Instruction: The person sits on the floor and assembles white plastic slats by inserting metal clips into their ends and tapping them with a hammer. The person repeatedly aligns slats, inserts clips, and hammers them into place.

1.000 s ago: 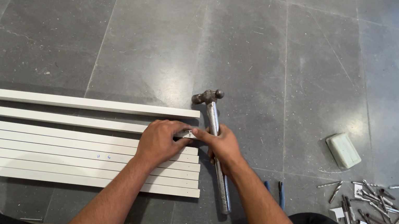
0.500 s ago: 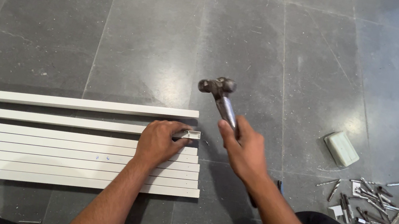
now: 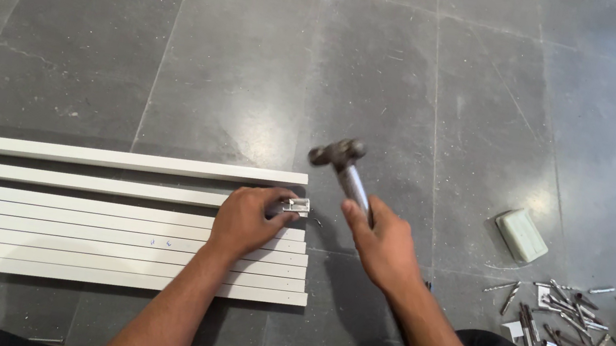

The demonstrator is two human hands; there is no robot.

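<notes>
On the grey tiled floor (image 3: 219, 62), a small silver metal bracket (image 3: 295, 206) is pinched by the left hand (image 3: 248, 221) against the end of a long white profile strip (image 3: 79, 181), steadied for striking. A steel-headed hammer (image 3: 342, 162) is gripped raised in the closed right hand (image 3: 382, 245), just beside the bracket.

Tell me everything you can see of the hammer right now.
The hammer has a dark metal ball-peen head and a shiny steel shaft. The right hand grips its lower shaft, hiding the rest. It is raised off the grey floor, head tilted up and left, slightly blurred, above and right of the small metal clip the left hand pinches.
</notes>
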